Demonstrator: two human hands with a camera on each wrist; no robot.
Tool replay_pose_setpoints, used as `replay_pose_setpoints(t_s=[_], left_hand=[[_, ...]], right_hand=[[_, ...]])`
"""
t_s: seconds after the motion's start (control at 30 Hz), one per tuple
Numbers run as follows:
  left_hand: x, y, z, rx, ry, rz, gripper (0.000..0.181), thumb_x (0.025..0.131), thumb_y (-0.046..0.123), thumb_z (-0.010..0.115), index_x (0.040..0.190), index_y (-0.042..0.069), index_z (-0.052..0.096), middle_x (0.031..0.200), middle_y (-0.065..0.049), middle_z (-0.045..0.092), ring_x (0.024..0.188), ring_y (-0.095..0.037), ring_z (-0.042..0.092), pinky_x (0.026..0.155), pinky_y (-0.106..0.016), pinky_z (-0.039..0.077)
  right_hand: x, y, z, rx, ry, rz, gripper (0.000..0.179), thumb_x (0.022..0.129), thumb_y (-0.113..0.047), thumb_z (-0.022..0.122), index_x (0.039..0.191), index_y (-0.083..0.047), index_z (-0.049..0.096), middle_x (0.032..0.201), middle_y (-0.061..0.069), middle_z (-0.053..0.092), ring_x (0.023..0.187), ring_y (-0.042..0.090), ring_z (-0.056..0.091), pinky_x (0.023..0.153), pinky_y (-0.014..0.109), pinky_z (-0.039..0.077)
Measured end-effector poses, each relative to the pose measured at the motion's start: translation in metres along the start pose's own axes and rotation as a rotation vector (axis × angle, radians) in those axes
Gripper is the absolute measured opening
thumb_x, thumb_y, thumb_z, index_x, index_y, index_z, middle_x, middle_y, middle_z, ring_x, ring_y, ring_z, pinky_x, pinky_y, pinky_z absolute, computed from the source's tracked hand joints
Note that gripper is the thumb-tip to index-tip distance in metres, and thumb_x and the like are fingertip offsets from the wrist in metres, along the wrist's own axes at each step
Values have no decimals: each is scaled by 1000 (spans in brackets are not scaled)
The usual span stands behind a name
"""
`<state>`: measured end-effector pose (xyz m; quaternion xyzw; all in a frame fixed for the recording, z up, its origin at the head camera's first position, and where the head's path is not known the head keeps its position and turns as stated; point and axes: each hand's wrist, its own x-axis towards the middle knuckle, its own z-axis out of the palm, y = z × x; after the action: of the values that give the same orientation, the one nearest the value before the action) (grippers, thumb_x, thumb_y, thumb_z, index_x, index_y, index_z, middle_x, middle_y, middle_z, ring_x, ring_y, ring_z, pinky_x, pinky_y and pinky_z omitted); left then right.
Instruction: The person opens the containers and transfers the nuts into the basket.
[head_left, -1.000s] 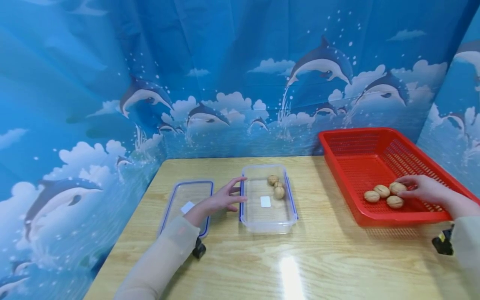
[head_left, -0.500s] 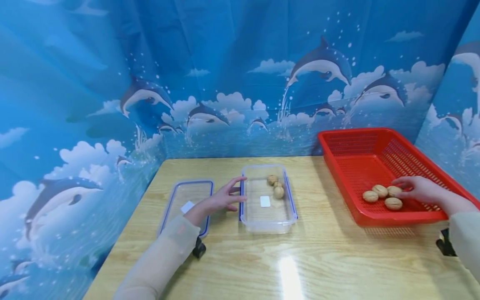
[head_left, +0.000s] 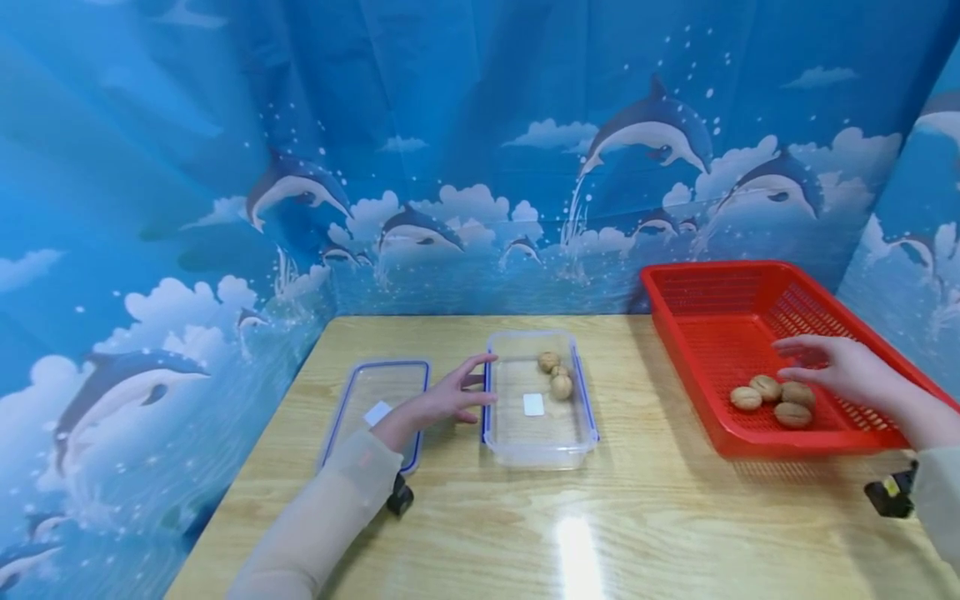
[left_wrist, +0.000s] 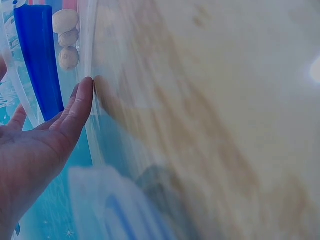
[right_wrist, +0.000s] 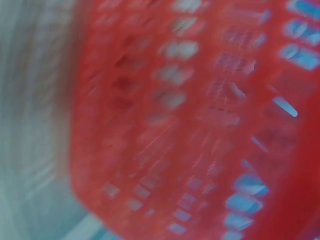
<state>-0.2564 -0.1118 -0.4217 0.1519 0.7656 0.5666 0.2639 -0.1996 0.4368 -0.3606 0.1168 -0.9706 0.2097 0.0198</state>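
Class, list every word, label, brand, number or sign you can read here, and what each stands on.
No readable text anywhere.
White label at the clear box: no legible writing.
White label on the lid: none legible.
Yellow mark on the black wrist device: too small.

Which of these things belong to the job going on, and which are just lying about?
Probably part of the job:
Four walnuts in the red basket, near the right grip
Clear box, beside the left grip
Three walnuts in that box

Apparently just there:
Clear lid, off the box
Table
Dolphin curtain
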Motion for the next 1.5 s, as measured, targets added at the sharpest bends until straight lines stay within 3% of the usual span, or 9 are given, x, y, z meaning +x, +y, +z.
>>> replay_pose_setpoints(t_s=[0.17,0.3,0.7,1.03,1.5], left_hand=[[0,0,-1,7,13,-3,67,96,20,62,152,32,28,156,-18,22,139,-37,29,82,-42,56],[1,0,-1,5,14,-2,66,96,19,62,152,32,29,156,-18,22,139,-37,29,81,-42,56],[0,-1,-1,-7,6,-3,67,96,18,62,152,31,28,157,-18,21,139,-37,29,82,-41,56],[-1,0,0,-14,-21,16,68,97,16,60,154,29,25,157,-21,19,139,-39,28,83,-43,55],[1,0,0,-24,-2,-5,68,96,17,62,153,30,26,156,-20,21,139,-38,29,82,-41,55]], right_hand=[[6,-41,-3,26,92,-53,49,87,-20,75,128,1,58,114,24,64,91,29,63,65,22,51],[12,-77,2,52,103,-101,46,89,-19,73,129,-2,58,114,21,64,93,32,63,67,23,51],[49,-168,20,91,-94,-249,45,84,-11,76,126,-3,61,113,10,66,94,21,63,72,27,55],[84,-206,38,61,-282,-381,44,86,-13,75,127,-3,61,118,12,64,101,26,62,79,34,56],[124,-231,83,-20,-396,-439,36,85,-10,75,119,-5,67,116,9,67,100,26,62,86,40,52]])
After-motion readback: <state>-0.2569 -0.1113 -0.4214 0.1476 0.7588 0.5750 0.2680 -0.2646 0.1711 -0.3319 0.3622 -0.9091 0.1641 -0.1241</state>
